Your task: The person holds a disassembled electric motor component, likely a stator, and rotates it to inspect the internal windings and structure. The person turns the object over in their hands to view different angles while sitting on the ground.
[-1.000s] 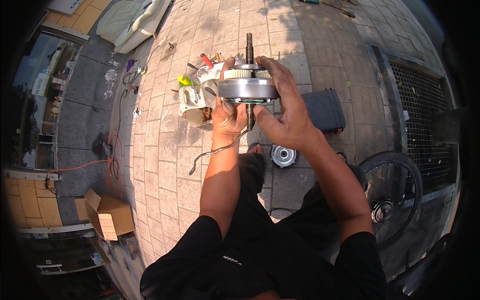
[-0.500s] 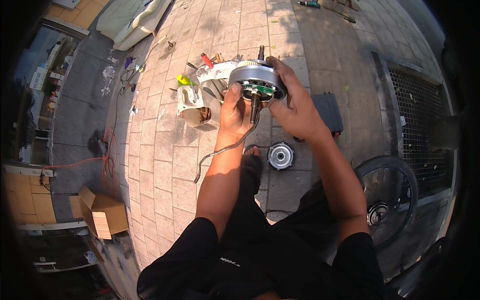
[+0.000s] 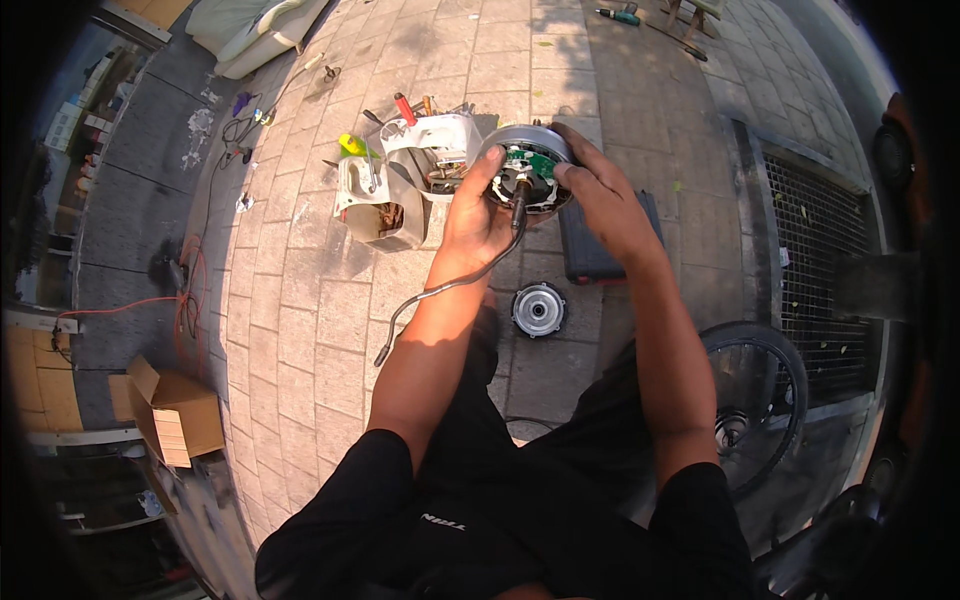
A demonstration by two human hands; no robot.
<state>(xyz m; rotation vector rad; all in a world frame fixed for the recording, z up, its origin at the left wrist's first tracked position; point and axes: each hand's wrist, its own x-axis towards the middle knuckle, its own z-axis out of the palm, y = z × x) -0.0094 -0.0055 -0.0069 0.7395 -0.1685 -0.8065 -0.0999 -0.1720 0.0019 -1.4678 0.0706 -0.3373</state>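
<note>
Between my hands I hold up an opened hub motor, a round silver drum with a green circuit board and white wiring inside. Its dark axle sticks out toward me, and a black cable runs from it down over my left forearm. My left hand grips the drum's left side, thumb on the rim. Curled around the right side is my right hand, with its thumb or a finger near the board. Below, a round silver motor cover lies on the paving.
Two cut-open plastic containers with tools stand left of the motor. A black case lies to the right. Farther right are a spoked wheel and a floor grate. A cardboard box sits at lower left.
The motor has tilted so its open face with the green board turns more toward me. Both hands have moved slightly with it, and the camera view has shifted a little.
</note>
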